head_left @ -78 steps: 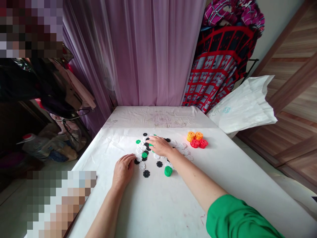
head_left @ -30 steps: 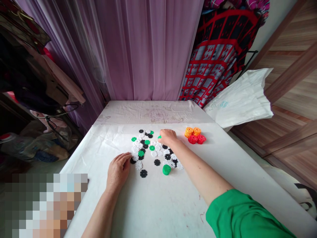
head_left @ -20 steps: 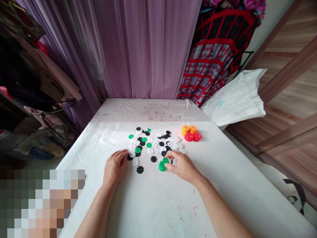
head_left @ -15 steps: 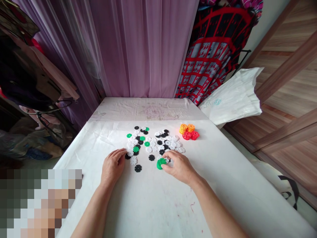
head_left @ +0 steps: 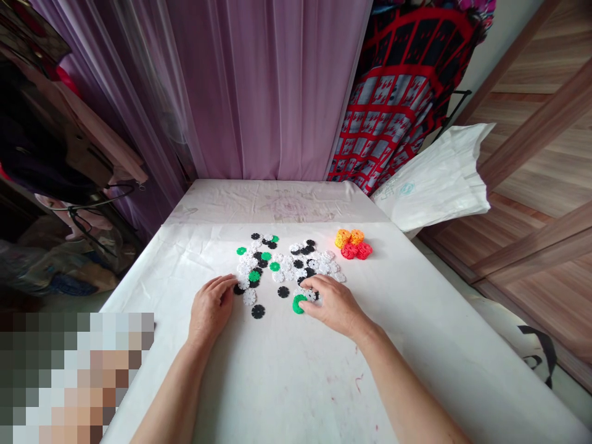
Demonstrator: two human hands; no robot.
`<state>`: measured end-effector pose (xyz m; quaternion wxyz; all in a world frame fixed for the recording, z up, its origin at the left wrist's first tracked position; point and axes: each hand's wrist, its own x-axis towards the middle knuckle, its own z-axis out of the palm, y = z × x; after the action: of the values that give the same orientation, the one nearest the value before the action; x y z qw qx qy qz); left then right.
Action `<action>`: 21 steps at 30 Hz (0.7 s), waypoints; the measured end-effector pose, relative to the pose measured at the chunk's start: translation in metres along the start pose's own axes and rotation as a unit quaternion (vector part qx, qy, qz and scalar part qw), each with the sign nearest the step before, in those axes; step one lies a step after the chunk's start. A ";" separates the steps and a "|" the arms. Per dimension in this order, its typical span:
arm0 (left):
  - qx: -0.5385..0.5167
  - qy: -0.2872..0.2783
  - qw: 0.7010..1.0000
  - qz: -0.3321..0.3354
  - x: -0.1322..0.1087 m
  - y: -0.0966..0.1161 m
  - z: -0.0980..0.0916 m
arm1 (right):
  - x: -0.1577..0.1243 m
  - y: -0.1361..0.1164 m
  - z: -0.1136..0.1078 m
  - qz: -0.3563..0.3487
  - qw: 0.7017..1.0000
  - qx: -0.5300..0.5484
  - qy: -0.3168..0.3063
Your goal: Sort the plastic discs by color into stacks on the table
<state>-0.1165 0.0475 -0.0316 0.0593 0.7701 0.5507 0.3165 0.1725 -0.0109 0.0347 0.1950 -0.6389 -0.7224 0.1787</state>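
My right hand (head_left: 335, 305) is over the near right side of a loose spread of notched plastic discs. Its thumb touches a small stack of green discs (head_left: 298, 304) on the table, while the forefinger is lifted apart from it. My left hand (head_left: 213, 305) rests at the left edge of the spread with its fingers curled together; whatever they hold, if anything, is hidden. Beside its fingertips lie a white disc (head_left: 243, 282) and a black disc (head_left: 238, 289). Single green discs, one of them a green disc (head_left: 254, 276), lie among the white and black ones.
Orange disc stacks (head_left: 343, 238) and red disc stacks (head_left: 349, 250) stand to the right of the spread. A white cloth covers the table (head_left: 287, 382). A white bag (head_left: 435, 179) is at its right edge, a purple curtain (head_left: 263, 92) behind. Someone's blurred-out part shows at lower left.
My right forefinger has come away from the green disc it pinched with the thumb; that disc now sits on the green stack. My left hand has stayed in place.
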 end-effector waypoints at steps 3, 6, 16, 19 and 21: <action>-0.001 0.005 1.000 -0.004 0.000 0.000 0.000 | 0.023 -0.008 -0.004 -0.014 1.000 -0.025 0.001; -0.001 0.002 1.000 -0.006 0.000 0.001 0.000 | 0.060 -0.020 0.001 -0.017 0.997 -0.066 -0.018; -0.006 0.000 1.000 -0.007 0.000 -0.001 0.001 | 0.137 -0.042 0.038 -0.020 0.978 -0.186 -0.088; -0.005 0.002 1.000 -0.008 0.000 -0.001 0.001 | 0.140 -0.045 0.040 -0.011 0.979 -0.182 -0.094; -0.004 0.001 1.000 -0.009 0.000 0.000 0.001 | 0.142 -0.046 0.040 -0.004 0.979 -0.177 -0.096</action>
<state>-0.1163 0.0478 -0.0324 0.0645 0.7643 0.5566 0.3192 0.0972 0.1243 0.0311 0.0092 -0.6406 -0.7603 0.1072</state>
